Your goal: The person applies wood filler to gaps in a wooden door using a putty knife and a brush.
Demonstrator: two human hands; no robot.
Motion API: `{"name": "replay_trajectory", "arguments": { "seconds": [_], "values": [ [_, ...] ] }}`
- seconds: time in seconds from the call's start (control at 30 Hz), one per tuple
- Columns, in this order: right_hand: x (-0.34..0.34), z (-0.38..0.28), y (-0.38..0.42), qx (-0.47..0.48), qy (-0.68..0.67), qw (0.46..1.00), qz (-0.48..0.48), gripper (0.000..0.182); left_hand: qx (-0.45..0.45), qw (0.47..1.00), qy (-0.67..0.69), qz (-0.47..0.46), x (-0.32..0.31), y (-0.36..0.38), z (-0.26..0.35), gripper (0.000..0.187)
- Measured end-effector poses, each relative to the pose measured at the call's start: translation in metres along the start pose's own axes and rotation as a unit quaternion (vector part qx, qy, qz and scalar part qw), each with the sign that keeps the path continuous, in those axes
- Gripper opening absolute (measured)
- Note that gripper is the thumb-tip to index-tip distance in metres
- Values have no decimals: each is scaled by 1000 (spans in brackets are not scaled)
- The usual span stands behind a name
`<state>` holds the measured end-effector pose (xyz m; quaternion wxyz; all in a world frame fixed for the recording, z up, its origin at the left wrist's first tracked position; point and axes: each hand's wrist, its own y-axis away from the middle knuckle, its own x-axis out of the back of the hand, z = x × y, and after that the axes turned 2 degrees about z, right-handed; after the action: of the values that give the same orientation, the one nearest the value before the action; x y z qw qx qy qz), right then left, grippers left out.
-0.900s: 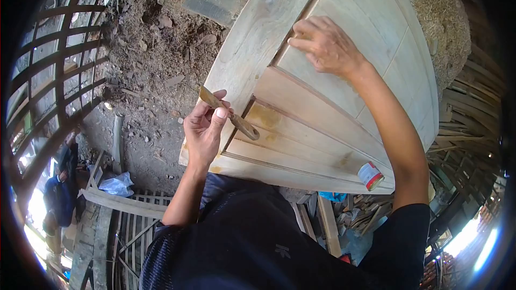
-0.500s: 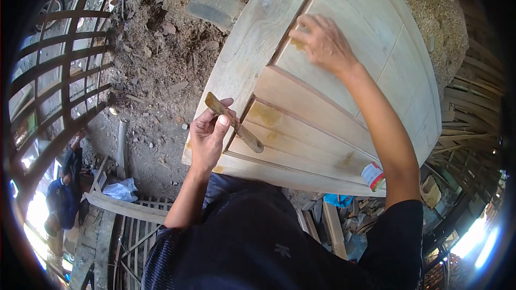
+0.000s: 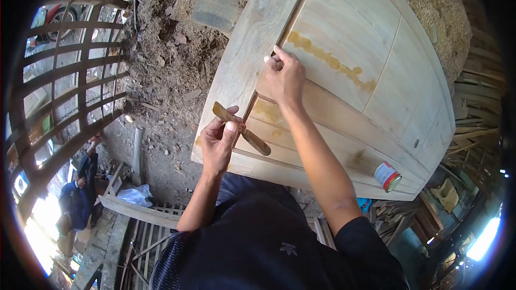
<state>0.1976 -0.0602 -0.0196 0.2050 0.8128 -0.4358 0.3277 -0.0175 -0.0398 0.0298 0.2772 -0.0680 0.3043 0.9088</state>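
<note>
My left hand (image 3: 217, 147) grips a putty knife (image 3: 257, 143) with a wooden handle and a yellow-brown smeared blade, held over the lower left of a pale wooden panel (image 3: 349, 27). My right hand (image 3: 287, 80) is at the panel's dark groove, its fingers curled together with the tips at the groove's edge. Whatever those fingers hold, if anything, is too small to make out. Just beyond them, a row of yellow-brown filler (image 3: 330, 60) crosses the panel. A fainter filler patch (image 3: 267, 109) shows between my hands. On the lower right of the panel lies a small tin (image 3: 387, 176).
Wood shavings (image 3: 435, 0) are heaped beside the panel's right edge. Grey boards (image 3: 223, 2) lie on the littered ground at the upper left. A slatted wooden frame (image 3: 80, 53) stands at far left, with a person (image 3: 78, 198) below it. A plastic bag (image 3: 135, 194) lies near planks.
My right hand has moved left and down from the filler to the groove, uncovering the filler row. The left hand still holds the putty knife. The view has shifted slightly.
</note>
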Motion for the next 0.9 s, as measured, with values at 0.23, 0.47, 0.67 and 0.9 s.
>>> {"name": "replay_trajectory", "arguments": {
  "seconds": [0.23,0.47,0.67,0.9],
  "values": [
    [-2,-13,-15,-184,-92,978,27,16,-15,1000,-17,1,11,1,5,43],
    [0,-8,-32,-181,80,978,-59,16,-29,999,8,19,26,3,8,37],
    [-1,-24,-26,-123,183,975,-36,13,-53,997,29,53,34,4,16,40],
    [31,-62,22,-23,90,947,-309,16,-99,984,49,142,61,25,22,44]
  ]
}}
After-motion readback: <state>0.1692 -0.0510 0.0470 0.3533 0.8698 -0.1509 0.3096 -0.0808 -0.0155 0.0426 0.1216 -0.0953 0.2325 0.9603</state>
